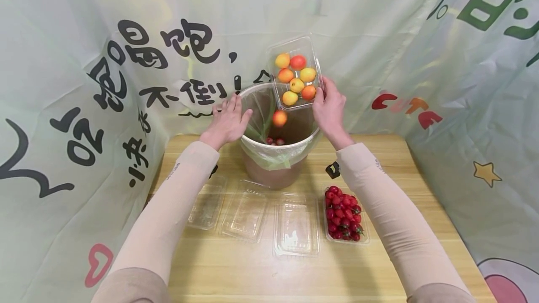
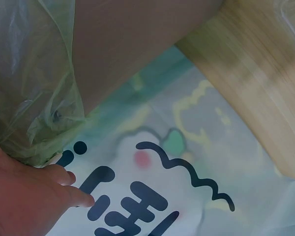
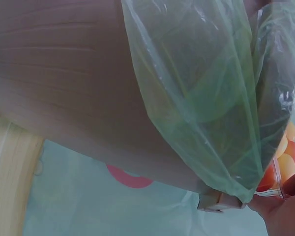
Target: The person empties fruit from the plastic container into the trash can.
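My right hand [image 1: 330, 109] grips a clear plastic box [image 1: 309, 50] at its lower right edge. The box is tilted over a bin [image 1: 271, 172] and holds several small round yellow and orange-red fruits [image 1: 296, 85]; some also show in the right wrist view [image 3: 286, 166]. One orange fruit [image 1: 280, 118] hangs in mid-air below the box, over the opening. A few dark red fruits [image 1: 280, 141] lie inside the bin, which has a pale green bag [image 1: 278, 157] folded over its rim. With fingers extended, my left hand [image 1: 227, 120] rests at the bin's left rim.
Three clear plastic boxes [image 1: 296, 223] with nothing inside lie in a row on the wooden table [image 1: 236, 270]. A box of red cherry tomatoes [image 1: 343, 214] stands at their right. Small black objects [image 1: 333, 169] sit by the bin. Printed cloth [image 1: 446, 83] encloses the table.
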A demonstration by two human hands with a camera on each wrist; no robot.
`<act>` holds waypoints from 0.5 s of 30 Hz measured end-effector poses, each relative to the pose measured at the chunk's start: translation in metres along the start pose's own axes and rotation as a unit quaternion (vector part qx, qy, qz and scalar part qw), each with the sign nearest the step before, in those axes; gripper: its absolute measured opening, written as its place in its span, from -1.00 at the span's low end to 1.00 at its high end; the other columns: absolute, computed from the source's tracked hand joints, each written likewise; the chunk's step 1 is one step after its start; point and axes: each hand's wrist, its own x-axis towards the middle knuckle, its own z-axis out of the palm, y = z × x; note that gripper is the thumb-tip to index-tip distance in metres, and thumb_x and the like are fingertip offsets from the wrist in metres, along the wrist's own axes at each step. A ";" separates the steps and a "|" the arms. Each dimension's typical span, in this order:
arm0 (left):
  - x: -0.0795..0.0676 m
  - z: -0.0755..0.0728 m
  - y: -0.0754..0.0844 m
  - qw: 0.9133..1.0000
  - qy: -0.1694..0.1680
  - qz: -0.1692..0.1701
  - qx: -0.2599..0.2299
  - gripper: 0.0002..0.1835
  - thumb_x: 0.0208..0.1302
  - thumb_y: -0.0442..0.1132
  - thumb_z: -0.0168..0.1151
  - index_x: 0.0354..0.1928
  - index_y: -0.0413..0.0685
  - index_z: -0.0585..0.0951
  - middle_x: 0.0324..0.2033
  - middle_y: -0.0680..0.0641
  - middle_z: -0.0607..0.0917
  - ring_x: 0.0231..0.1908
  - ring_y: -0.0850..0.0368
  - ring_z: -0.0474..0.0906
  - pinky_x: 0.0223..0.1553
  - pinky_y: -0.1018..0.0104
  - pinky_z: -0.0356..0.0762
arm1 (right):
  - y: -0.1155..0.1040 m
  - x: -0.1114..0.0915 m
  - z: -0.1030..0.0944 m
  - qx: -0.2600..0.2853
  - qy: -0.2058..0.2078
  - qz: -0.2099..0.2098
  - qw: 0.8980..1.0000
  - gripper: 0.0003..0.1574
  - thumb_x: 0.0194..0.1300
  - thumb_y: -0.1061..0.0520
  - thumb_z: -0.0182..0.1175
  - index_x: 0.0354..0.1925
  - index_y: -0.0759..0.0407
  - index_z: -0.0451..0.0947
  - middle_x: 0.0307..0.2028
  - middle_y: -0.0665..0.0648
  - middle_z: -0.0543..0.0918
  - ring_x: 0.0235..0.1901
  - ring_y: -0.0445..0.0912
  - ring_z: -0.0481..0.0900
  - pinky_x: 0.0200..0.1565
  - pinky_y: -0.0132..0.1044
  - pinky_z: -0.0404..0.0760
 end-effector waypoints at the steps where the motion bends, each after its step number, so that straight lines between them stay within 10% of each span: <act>1: 0.000 0.000 0.000 1.000 -0.001 -0.001 -0.001 -0.15 0.66 0.23 -0.56 0.68 -0.27 -0.23 0.70 -0.28 -0.20 0.66 -0.41 -0.24 0.62 -0.40 -0.37 | 0.000 0.000 0.000 0.004 0.000 0.000 1.000 -0.56 0.58 0.29 0.03 0.32 0.34 0.55 0.16 0.37 0.73 0.03 0.10 0.74 0.14 0.01 0.75; 15: 0.000 0.000 0.000 1.000 -0.001 -0.001 -0.001 -0.15 0.66 0.22 -0.54 0.68 -0.27 -0.22 0.70 -0.29 -0.19 0.66 -0.41 -0.24 0.62 -0.42 -0.35 | 0.001 -0.001 -0.001 0.048 0.014 -0.046 0.998 -0.56 0.59 0.31 0.04 0.34 0.38 0.51 0.32 0.36 0.62 0.35 0.09 0.61 0.37 -0.13 0.58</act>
